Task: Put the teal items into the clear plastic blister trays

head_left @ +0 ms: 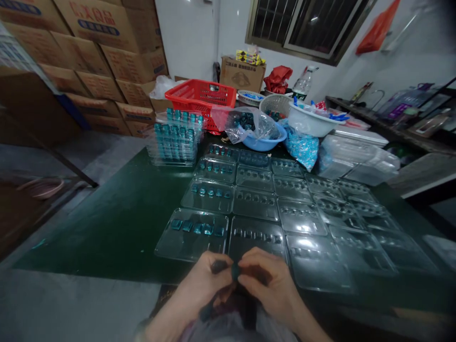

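My left hand [201, 285] and my right hand [270, 282] meet at the table's near edge, fingers curled together around small dark pieces [233, 271]. Below them a plastic bag [235, 323] holds more dark pieces. Just beyond my hands lies an unfilled clear blister tray [256, 240]. To its left a tray [192, 232] carries a row of teal pieces. Several more clear trays [302, 213] spread over the dark green table [117, 223], the left column filled with teal pieces.
A stack of filled trays [176, 137] stands at the far left of the table. Behind it are a red basket [201, 97], a blue bowl [263, 137] with a bag of dark pieces, a white bowl [309, 121] and cardboard boxes [96, 47].
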`<action>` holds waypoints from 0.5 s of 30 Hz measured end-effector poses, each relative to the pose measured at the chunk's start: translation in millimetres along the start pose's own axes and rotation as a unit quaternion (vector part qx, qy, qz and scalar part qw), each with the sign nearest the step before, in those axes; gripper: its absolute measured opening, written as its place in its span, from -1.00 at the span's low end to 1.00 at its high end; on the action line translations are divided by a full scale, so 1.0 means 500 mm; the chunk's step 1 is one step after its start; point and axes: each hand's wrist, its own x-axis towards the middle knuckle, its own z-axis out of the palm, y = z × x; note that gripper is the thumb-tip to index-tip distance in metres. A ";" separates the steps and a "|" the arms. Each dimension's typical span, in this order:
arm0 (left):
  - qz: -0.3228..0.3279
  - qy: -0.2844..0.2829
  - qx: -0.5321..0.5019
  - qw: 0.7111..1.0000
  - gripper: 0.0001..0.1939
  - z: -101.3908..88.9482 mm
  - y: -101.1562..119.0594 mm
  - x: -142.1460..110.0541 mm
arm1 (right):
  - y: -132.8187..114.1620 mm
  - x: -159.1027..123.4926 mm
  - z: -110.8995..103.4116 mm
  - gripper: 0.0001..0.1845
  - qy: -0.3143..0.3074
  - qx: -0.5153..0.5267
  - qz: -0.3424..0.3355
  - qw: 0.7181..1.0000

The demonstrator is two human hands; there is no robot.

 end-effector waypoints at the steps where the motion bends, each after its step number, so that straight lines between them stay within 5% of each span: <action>1: -0.005 0.006 0.001 1.000 -0.71 0.001 0.000 0.000 | -0.001 0.002 -0.004 -0.88 -0.001 -0.013 0.000 1.000; 8: -0.006 0.053 -0.102 0.993 -0.74 -0.011 0.045 -0.013 | 0.027 0.077 -0.028 -0.87 0.052 -0.222 -0.007 0.974; 15: -0.011 0.127 -0.153 0.980 -0.74 -0.037 0.064 -0.031 | 0.041 0.122 -0.018 -0.85 -0.044 -0.418 0.001 0.908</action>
